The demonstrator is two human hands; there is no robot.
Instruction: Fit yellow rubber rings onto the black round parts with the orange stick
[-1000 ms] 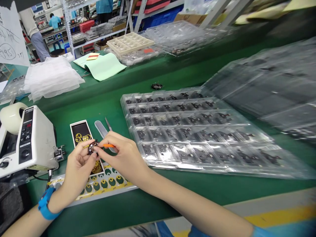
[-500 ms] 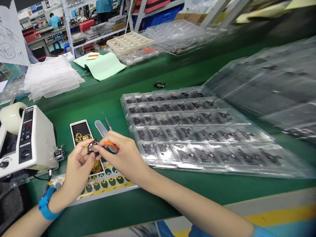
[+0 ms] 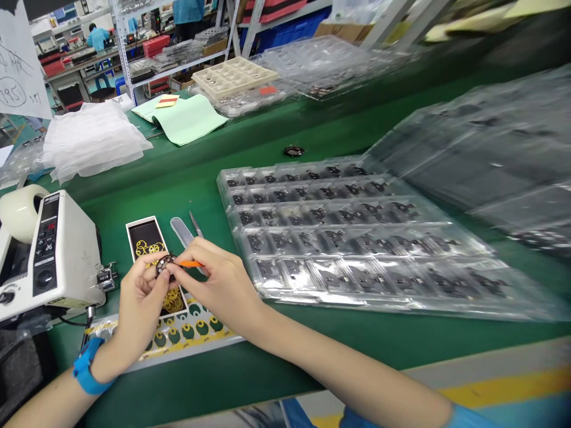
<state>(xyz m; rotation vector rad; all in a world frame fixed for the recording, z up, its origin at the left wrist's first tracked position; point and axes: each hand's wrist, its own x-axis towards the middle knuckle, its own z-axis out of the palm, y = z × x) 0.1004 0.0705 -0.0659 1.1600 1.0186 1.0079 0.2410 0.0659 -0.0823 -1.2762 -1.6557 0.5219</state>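
My left hand [image 3: 145, 288] is closed around the edge of a small round dark part [image 3: 163, 263], which has a ring of lighter spots. My right hand [image 3: 214, 279] pinches a thin tool with an orange handle [image 3: 191, 263], its tip held against or just over the round part; the fingers hide the tip. Beneath the hands stands a white-rimmed box [image 3: 129, 238] with yellow rings [image 3: 173, 301] inside. A strip of dark green round stickers [image 3: 201, 327] lies under the box and my forearm. Behind my right hand are tweezers [image 3: 195, 223] and a clear plastic piece [image 3: 179, 230].
A white tape dispenser [image 3: 74, 255] stands at the left. To the right lies a clear compartment tray [image 3: 312, 229] of small black parts, with clear covers [image 3: 491, 142] beyond. Another round dark part [image 3: 294, 151] lies behind the tray. A beige tray [image 3: 234, 77] and green paper [image 3: 190, 122] sit farther back.
My right hand and the orange-handled tool have shifted slightly left, and the handle lies flatter. The round part has tilted a little in my left hand.
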